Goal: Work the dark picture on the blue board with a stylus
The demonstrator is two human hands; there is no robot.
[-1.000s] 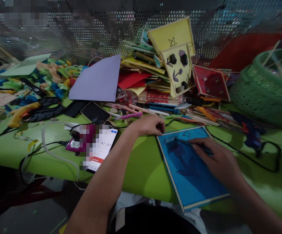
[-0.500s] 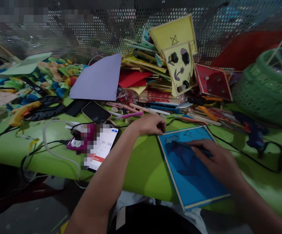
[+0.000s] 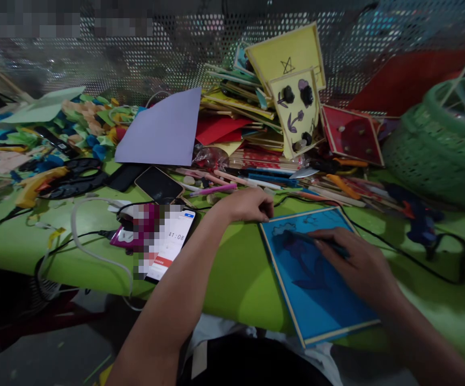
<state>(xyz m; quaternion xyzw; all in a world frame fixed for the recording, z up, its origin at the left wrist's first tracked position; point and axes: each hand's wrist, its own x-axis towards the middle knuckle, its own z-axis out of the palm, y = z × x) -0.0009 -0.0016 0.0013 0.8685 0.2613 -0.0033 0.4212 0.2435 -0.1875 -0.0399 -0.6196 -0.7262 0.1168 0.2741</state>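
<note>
My right hand (image 3: 355, 260) pinches a dark blue pen (image 3: 302, 236), its tip touching a blue picture panel (image 3: 337, 311) edged with thin pale wooden strips. The panel bears a dark flower with a stem and leaves, a cloud outline by the pen tip, and faint lines along its top. The right hand's shadow falls across the panel. My left hand (image 3: 252, 205) rests with fingers curled at the panel's upper left corner, and nothing shows in it.
A lit phone (image 3: 171, 241), a dark phone (image 3: 159, 185) and cables lie left on the green table. Behind are a lilac sheet (image 3: 162, 128), pens, and stacked yellow framed pictures (image 3: 296, 112). A glue gun (image 3: 411, 212) and a green basket (image 3: 437, 145) stand right.
My right hand has shifted very slightly, and the pen tip stays by the cloud outline. My left hand keeps its place at the panel's corner.
</note>
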